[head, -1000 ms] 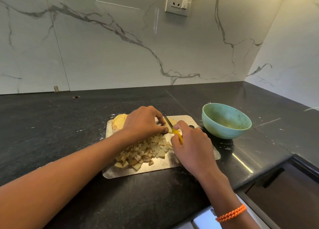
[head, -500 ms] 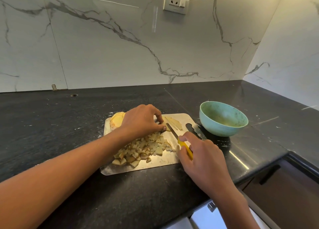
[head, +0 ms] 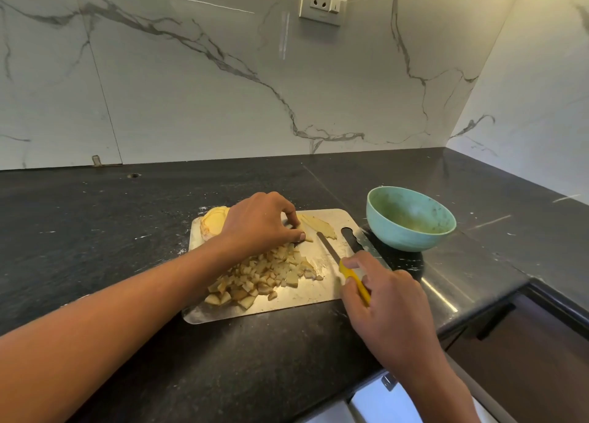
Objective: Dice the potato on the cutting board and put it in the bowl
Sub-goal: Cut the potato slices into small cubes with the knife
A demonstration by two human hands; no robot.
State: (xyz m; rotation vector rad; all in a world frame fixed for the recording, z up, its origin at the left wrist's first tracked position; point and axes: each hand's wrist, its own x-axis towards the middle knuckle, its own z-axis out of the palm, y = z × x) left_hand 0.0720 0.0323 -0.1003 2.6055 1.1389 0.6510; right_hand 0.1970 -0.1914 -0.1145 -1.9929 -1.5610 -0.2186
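A steel cutting board (head: 287, 308) lies on the black counter. A heap of diced potato (head: 264, 276) covers its middle. Potato strips (head: 318, 226) lie at its far right. A larger uncut potato piece (head: 214, 221) sits at the far left corner. My left hand (head: 259, 223) has curled fingers pressing on a small potato piece by the strips. My right hand (head: 381, 298) grips the yellow handle of a knife (head: 330, 250), whose blade lies low over the board, right of the heap. The green bowl (head: 411, 218) stands right of the board and looks empty.
The black counter (head: 111, 231) runs to a marble wall at the back and right. A wall socket (head: 323, 0) sits high on the wall. The counter's front edge drops to a dark cabinet (head: 526, 352) at lower right.
My right hand has drawn the knife back toward me and to the right, away from the strips. My left hand stays on the potato piece.
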